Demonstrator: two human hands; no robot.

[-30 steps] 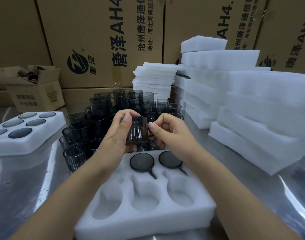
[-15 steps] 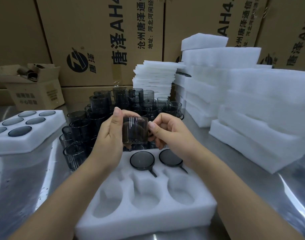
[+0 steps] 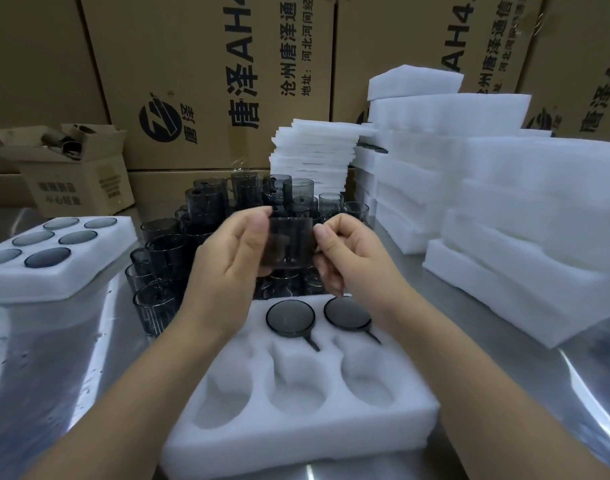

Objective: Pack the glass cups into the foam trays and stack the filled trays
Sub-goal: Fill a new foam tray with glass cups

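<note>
I hold one smoky grey glass cup (image 3: pixel 289 242) in the air between both hands, above the far edge of a white foam tray (image 3: pixel 296 427). My left hand (image 3: pixel 227 268) grips its left side with thumb and fingers. My right hand (image 3: pixel 348 258) pinches its right side. Two cups (image 3: pixel 290 319) sit upside down in the tray's back row, at the middle and the right. The tray's three front pockets hold nothing. A cluster of loose grey cups (image 3: pixel 199 216) stands behind my hands.
A filled foam tray (image 3: pixel 54 258) with several cups sits at the left on another block. Stacks of white foam trays (image 3: pixel 504 209) fill the right side. A pile of thin foam sheets (image 3: pixel 314 157) stands at the back. Cardboard boxes (image 3: pixel 210 74) line the rear. The table is shiny metal.
Both hands have lifted the cup a little higher and away from the tray, and turned it. The tray and its two cups have not moved.
</note>
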